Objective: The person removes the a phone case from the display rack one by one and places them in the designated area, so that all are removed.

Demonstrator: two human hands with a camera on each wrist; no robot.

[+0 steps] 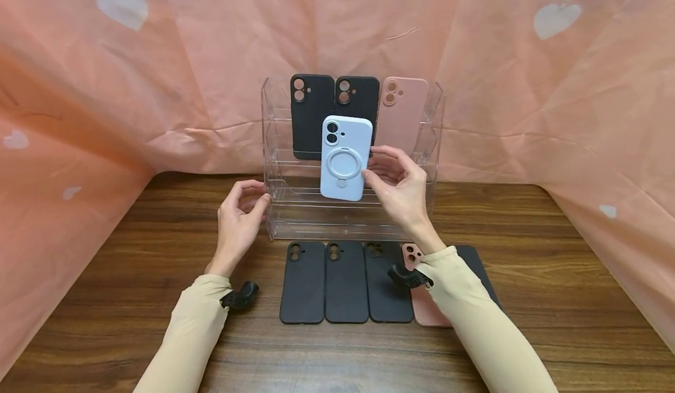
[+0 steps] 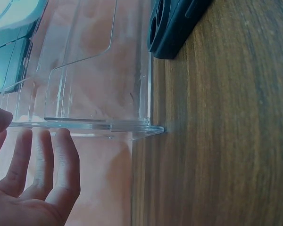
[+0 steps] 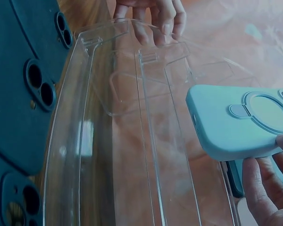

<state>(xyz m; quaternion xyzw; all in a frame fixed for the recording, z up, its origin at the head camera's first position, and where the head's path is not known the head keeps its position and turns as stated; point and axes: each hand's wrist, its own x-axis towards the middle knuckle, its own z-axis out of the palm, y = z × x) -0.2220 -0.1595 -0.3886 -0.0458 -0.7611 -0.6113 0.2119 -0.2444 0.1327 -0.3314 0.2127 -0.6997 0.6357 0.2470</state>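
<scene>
My right hand (image 1: 398,185) pinches the right edge of a pale phone case (image 1: 345,185) with a ring stand on its back. The case is upright before the clear tiered display rack (image 1: 306,229), overlapping a black phone case (image 1: 358,103) in the head view. In the right wrist view, thumb and fingertips grip the pale case (image 3: 217,122) along one long side. My left hand (image 1: 239,214) holds the rack's left side panel, its fingertips (image 2: 63,141) against the outer face and its thumb at the edge.
Another black phone case (image 1: 313,123) and a pink phone case (image 1: 403,112) stand in the rack's upper tier. On the wooden table (image 1: 158,264), several black cases (image 1: 303,287) and a pink one (image 1: 424,305) lie in a row, partly under my right forearm. A pink cloth (image 1: 211,59) hangs behind.
</scene>
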